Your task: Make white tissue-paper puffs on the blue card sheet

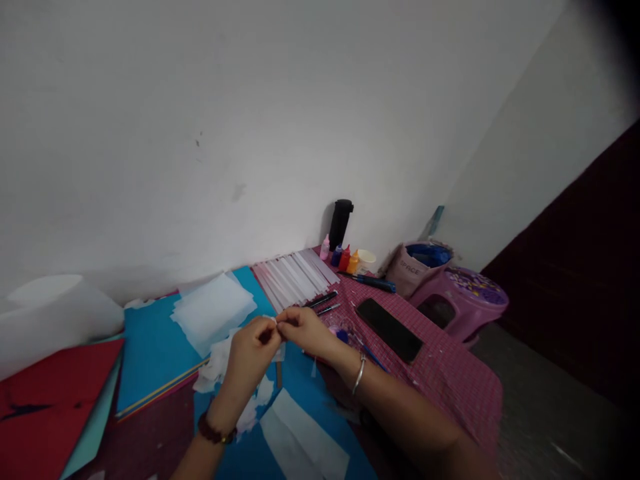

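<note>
My left hand (251, 352) and my right hand (309, 331) meet fingertip to fingertip over the blue sheet (240, 460). Both pinch a small piece of thin white paper, mostly hidden by the fingers. Just below them a narrow brown strip (279, 375) stands out against the blue. Torn white paper scraps (215, 365) lie beside and under my left wrist. Nearer to me rest folded white paper strips (303, 437). A stack of thin white sheets (215, 310) is spread beyond my left hand, on coloured card (150, 363).
Pale strips (295, 280) lie near the wall, with pens (323, 300) before them. Small paint bottles (345, 257), a black flask (341, 223), a cup (367, 259) and a box cutter (376, 283) stand or lie behind. A phone (390, 329) is right; a pink stool (457, 303) stands beyond.
</note>
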{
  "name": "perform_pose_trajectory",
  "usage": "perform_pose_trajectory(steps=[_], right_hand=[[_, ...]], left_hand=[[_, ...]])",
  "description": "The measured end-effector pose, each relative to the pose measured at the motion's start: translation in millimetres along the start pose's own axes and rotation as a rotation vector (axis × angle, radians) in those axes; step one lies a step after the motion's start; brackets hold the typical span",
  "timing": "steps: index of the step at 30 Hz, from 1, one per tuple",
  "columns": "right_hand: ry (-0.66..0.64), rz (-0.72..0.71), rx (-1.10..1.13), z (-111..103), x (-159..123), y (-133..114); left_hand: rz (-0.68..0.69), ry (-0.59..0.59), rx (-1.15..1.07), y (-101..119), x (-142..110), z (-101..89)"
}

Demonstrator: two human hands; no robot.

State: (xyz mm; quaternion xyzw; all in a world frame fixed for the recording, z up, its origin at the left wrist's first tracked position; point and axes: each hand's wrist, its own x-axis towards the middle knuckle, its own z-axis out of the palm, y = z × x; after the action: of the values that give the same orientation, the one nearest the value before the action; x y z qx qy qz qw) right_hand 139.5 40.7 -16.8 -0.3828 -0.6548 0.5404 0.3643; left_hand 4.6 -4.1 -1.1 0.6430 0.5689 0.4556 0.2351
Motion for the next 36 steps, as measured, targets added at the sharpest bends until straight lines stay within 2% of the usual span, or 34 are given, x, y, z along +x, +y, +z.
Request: perform_pose_trajectory(steps=[3,6,11,21,24,27,32,36], right_hand=[[0.052,0.014,-0.003,0,0,2],[0.080,0.024,0.011,1,1,5],[0.051,0.099,0.091,2,3,4],[0.035,0.184,0.129,-6,10,7],[0.017,0.176,0.097,-5,10,8],[0.004,0.165,0.030,-3,14,9],[-0.009,0.102,-0.179,-11,25,12],[-0.003,-0.013,-0.356,-18,18,12]], left_hand=[[-0.002,-0.023,-0.049,1,-2,1.4],[-0.120,-0.032,-0.243,1,-1,0.6],[-0.262,-0.043,-0.485,-1,3,-3.6],[-0.500,-0.174,-0.870,-9,6,-22.1],[-0.569,-0.240,-0.838,-9,6,-24.7],[-0.581,-0.276,-0.738,-11,7,-23.9],[-0.586,-0.200,-0.611,-21,10,-21.9],[-0.558,-0.158,-0.448,-31,11,-22.5]])
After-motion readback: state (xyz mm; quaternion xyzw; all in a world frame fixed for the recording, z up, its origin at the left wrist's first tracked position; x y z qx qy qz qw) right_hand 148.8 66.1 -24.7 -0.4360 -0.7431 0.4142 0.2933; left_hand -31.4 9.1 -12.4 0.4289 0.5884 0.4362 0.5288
